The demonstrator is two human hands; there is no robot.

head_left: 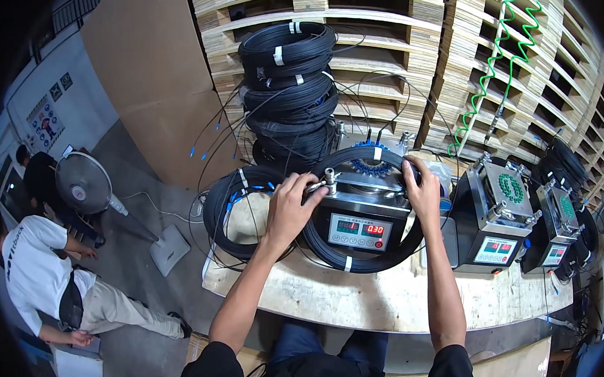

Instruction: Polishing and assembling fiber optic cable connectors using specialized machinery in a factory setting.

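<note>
A large coil of black cable [349, 263] stands upright around the front of a polishing-type machine [365, 223] with a lit display panel. My right hand [420, 194] is closed on the coil's upper right side, thumb inside the ring. At the left, my left hand [291, 205] has its fingers bent and thumb drawn in at a shiny metal clamp lever [319, 187], beside the coil; its grip is partly hidden. On the machine's top sits a round fixture with blue connectors [370, 166], partly covered by the coil's upper arc.
A tall stack of black cable coils [287, 91] rises behind left, and another coil [221, 215] lies left on the wooden table [378, 300]. Two similar machines [494, 217] stand right. Wooden pallets [380, 41] back the table. Another person [47, 276] and a fan [84, 183] are far left.
</note>
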